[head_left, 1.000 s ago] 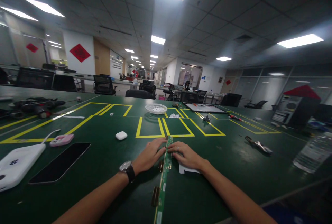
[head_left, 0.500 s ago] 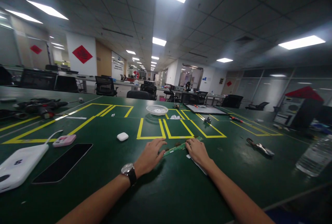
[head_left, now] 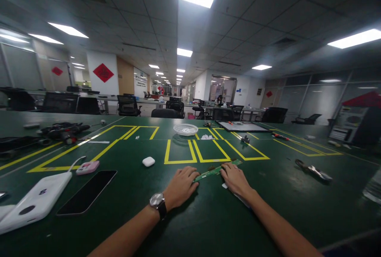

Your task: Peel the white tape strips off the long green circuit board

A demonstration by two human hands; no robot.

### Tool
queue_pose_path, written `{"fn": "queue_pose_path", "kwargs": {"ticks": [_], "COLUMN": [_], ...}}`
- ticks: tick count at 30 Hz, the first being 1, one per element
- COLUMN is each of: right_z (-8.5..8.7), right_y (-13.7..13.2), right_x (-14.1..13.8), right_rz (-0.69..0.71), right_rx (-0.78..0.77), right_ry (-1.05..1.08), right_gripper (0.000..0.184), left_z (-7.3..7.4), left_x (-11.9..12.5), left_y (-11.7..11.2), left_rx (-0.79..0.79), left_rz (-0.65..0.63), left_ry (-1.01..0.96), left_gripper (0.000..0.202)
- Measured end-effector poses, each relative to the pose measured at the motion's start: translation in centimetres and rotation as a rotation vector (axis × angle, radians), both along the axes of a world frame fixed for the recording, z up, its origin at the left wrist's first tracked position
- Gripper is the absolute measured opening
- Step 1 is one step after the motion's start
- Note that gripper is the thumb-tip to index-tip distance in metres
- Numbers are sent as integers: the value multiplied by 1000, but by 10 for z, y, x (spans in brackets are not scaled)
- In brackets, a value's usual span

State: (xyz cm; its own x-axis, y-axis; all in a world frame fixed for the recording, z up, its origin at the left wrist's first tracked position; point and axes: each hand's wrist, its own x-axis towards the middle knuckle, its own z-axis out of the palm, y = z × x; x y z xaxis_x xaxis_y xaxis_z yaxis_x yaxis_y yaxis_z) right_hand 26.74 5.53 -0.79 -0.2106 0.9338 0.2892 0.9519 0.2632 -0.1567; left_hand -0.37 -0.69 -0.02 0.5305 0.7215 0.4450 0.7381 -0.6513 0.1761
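Observation:
A long, narrow green circuit board (head_left: 210, 173) lies slantwise at the table's middle, its right end farther off. My left hand (head_left: 182, 185), with a watch on its wrist, has its fingers and thumb closed at the board's left end. Over the right part of the board, my right hand (head_left: 236, 179) grips it with bent fingers, and the board's tip sticks out beyond them. Partly under my right hand and forearm lies a thin pale object (head_left: 224, 185) that I cannot make out. Just beyond the board run yellow tape outlines (head_left: 212, 161).
A white plastic basket (head_left: 185, 130) stands farther back on the green table (head_left: 125, 229). On the left are a white earbud case (head_left: 148, 162), a black phone (head_left: 87, 192) and a white power bank (head_left: 35, 199). Pliers (head_left: 313, 171) and a clear bottle (head_left: 372, 187) are on the right.
My left hand's thumb and fingers have come together at the board's left end; before, they were farther apart. My right hand stays on the board. The whole view has shifted slightly.

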Motion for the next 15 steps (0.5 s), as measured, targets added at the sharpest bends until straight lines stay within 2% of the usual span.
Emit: {"fn": "queue_pose_path", "kwargs": {"ticks": [4,7,10,15], "right_z": [5,11,15,17], "right_y": [3,2,-2,-7], "right_x": [7,12,14,13], "right_rz": [45,-6,-81,-127], "right_rx": [51,102,59,-11], "right_ry": [108,113,46,-30], "right_gripper": [47,44,37,30], "left_z": [0,-1,-2,-1], "left_x": [0,-1,-1,-1], "left_y": [1,1,2,1], "left_rx": [0,2,4,11], "left_rz": [-2,-5,-10,-10], "left_ry": [-6,-5,-4,-6], "left_gripper": [31,30,31,29]}}
